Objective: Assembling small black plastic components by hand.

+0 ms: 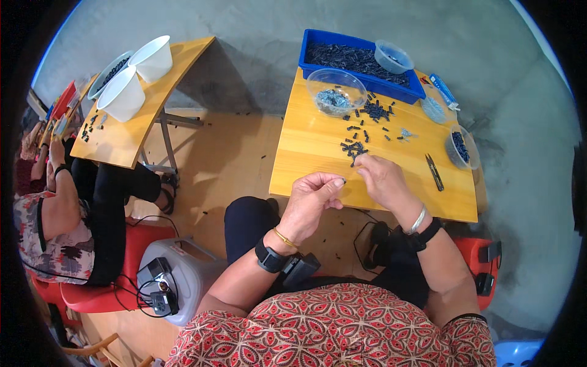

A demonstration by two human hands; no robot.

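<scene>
My left hand (313,199) is in front of the wooden table's near edge, thumb and forefinger closed on a small black part (343,181) of which only the tip shows. My right hand (384,178) hangs over the table's near side, its fingers pinched together. Whatever is between those fingertips is hidden. Just beyond them lies a loose cluster of small black parts (353,148). A bigger heap of the same black parts (375,111) spreads farther back, with a few small silvery pieces (406,133) to its right.
A blue tray (397,90) of black parts stands at the back, a clear bowl (318,92) of silvery pieces before it. Black tweezers (435,172) lie at right near a tub (466,160). Leftward, another person sits at a second table (156,104) with white buckets (123,98).
</scene>
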